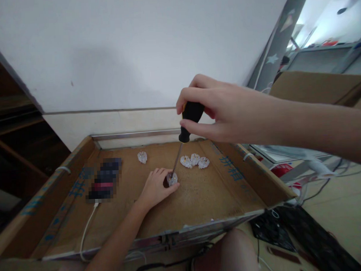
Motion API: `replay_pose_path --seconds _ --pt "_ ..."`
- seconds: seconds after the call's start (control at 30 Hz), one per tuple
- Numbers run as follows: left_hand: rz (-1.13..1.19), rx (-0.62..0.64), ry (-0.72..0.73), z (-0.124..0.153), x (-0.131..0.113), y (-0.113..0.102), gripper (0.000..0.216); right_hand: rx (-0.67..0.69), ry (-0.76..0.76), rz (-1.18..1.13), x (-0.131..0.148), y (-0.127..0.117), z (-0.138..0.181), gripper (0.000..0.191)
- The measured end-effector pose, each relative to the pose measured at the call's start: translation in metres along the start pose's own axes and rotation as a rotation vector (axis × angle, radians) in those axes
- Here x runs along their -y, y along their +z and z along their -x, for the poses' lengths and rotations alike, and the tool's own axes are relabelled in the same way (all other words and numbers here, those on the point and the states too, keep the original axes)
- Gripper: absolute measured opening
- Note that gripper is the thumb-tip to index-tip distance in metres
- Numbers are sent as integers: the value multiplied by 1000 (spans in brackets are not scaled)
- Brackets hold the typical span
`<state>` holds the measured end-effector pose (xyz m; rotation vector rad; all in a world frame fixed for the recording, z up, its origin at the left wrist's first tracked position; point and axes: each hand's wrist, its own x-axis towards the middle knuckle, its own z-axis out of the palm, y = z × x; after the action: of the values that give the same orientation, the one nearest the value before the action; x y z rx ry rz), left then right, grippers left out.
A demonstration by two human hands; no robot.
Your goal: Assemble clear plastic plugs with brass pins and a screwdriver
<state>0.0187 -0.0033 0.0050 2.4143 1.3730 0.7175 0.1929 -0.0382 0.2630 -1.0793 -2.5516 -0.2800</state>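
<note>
My right hand (223, 108) is closed around the black handle of a screwdriver (187, 123), held nearly upright, its thin shaft slanting down to the left. The tip meets a small clear plastic part (171, 178) that my left hand (155, 187) pinches against the floor of a flattened cardboard box (200, 194). A cluster of three similar clear parts (195, 160) lies just behind and to the right. One more clear part (142, 156) lies apart at the back left.
A blurred dark object (104, 179) with a white cable (87, 227) lies on the cardboard's left side. A white wall stands behind. Cables and dark items (290, 230) lie on the floor at right, near another cardboard box (321, 87).
</note>
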Motion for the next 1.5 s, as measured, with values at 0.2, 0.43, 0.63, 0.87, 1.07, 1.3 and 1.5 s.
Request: replay_pose_path --seconds 0.2,0.43,0.63,0.87,1.07,1.3,1.5 --pt "18 -4 5 -1 1 1 36 -28 -34 -53 -1 1 5 39" --pt "14 -7 11 -1 3 3 33 -53 17 -95 -3 3 8 31" --pt "22 -11 17 -1 3 3 33 -23 36 -43 -4 1 8 32" --pt "28 -28 32 -1 4 4 34 93 21 179 6 -9 10 38" --pt "37 -34 25 -1 3 3 33 0 -25 8 6 -9 8 28" --pt "34 -29 20 -1 2 2 32 30 1 -4 3 -8 5 24" --pt "43 -22 20 -1 3 2 33 59 8 -19 4 -6 6 26"
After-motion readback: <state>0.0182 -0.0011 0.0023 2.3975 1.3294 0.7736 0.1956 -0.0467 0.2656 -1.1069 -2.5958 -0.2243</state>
